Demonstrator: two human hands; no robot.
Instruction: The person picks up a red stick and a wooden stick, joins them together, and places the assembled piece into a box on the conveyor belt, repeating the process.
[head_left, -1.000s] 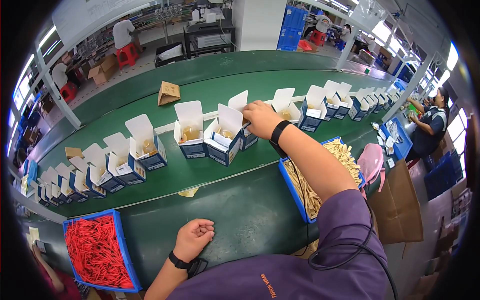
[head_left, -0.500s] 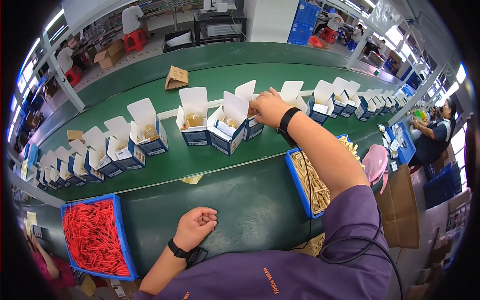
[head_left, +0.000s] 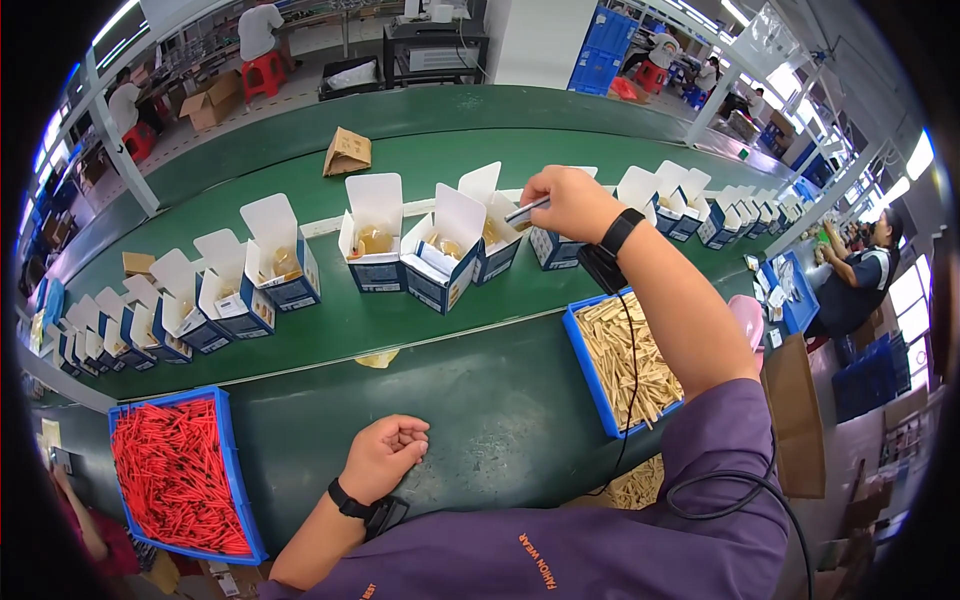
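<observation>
My right hand [head_left: 572, 208] is raised over the row of boxes, its fingers pinching a slim grey rod [head_left: 527, 209]. The rod points left toward an open blue-and-white box [head_left: 496, 262], which has a round amber-coloured item inside. Another open box [head_left: 553, 250] stands under my right hand and is partly hidden by it. Immediately left are two more open boxes, one angled [head_left: 437, 280] and one straight [head_left: 380, 272], with similar items in them. My left hand [head_left: 386, 458] rests on the dark green table [head_left: 480, 400], fingers curled in, nothing visible in them.
A blue tray of red sticks [head_left: 238, 470] lies at left. At right is a blue tray of pale wooden-looking pieces [head_left: 590, 385]. More open boxes line the green belt [head_left: 440, 150] both ways. A brown paper piece [head_left: 347, 152] lies beyond. A co-worker [head_left: 860, 270] stands far right.
My right hand has drawn up and to the right from the box, and the grey rod now shows in its fingers. My left hand stays put. The whole view has shifted slightly.
</observation>
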